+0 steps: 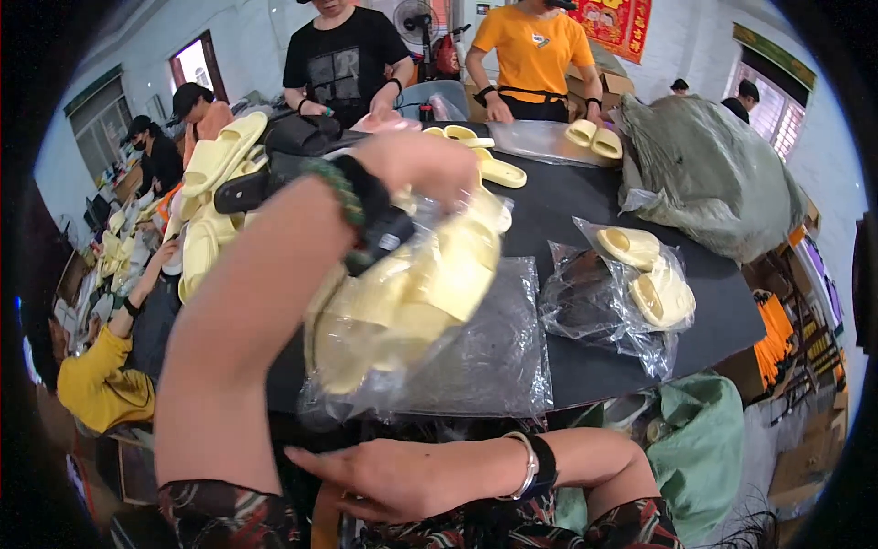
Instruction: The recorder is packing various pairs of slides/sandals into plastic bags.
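Observation:
My left hand [434, 169], somewhat blurred, is closed at the upper end of a clear plastic bag with a pair of pale yellow slippers [412, 293] inside. The bagged slippers tilt above the black table, smeared by motion. Under them lies a stack of flat clear plastic bags [494, 348] near the table's front edge. Close to my body, below that edge, my right hand [393, 476] points leftward with fingers stretched out and nothing visible in them. To the right, another pair of pale yellow slippers [647, 274] rests on the table in clear plastic.
Loose yellow slippers [215, 165] and black slippers [306, 137] pile up at the left. Two people stand across the black table [585, 380]; a yellow-sleeved person [105, 384] reaches in from the left. A large grey-green sack [704, 174] stands back right, a green sack [700, 448] beside me.

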Available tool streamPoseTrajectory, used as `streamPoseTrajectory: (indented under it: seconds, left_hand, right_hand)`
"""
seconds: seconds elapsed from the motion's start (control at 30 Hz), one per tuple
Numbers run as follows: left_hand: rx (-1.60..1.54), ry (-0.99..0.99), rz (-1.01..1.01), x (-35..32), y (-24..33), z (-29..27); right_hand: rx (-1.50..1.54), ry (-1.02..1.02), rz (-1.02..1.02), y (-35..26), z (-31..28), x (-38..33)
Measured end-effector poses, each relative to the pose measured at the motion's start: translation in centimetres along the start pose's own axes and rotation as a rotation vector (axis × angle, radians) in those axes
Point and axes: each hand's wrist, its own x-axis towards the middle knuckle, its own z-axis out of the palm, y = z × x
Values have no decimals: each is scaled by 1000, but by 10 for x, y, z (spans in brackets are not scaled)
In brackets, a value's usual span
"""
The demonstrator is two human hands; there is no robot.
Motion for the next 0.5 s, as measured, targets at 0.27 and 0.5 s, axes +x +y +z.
streamPoseTrajectory:
  seconds: [0.27,0.5]
  left_hand:
    - [-104,679,175,26,31,43]
    - [-360,748,-290,-70,41,64]
  right_hand:
    - [-641,414,257,24,-94,-80]
    - [-1050,977,346,96,-222,-169]
